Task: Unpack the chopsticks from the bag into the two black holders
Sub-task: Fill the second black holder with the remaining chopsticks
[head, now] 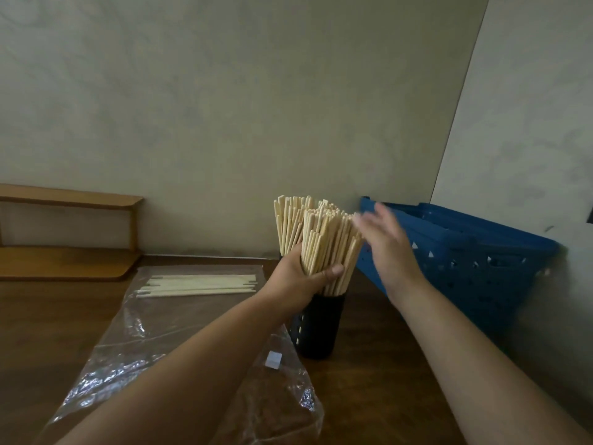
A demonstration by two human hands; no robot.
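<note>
A thick bundle of pale wooden chopsticks stands upright in a black perforated holder on the brown table. My left hand grips the bundle just above the holder's rim. My right hand is blurred, fingers straight, at the right side of the bundle near its tops; whether it touches them I cannot tell. More chopsticks lie flat inside the clear plastic bag on the left. A second stand of chopsticks shows behind the first; its holder is hidden.
A blue perforated plastic basket leans against the wall at the right. A low wooden shelf stands at the back left. The wall runs close behind the holder. The table extends toward me.
</note>
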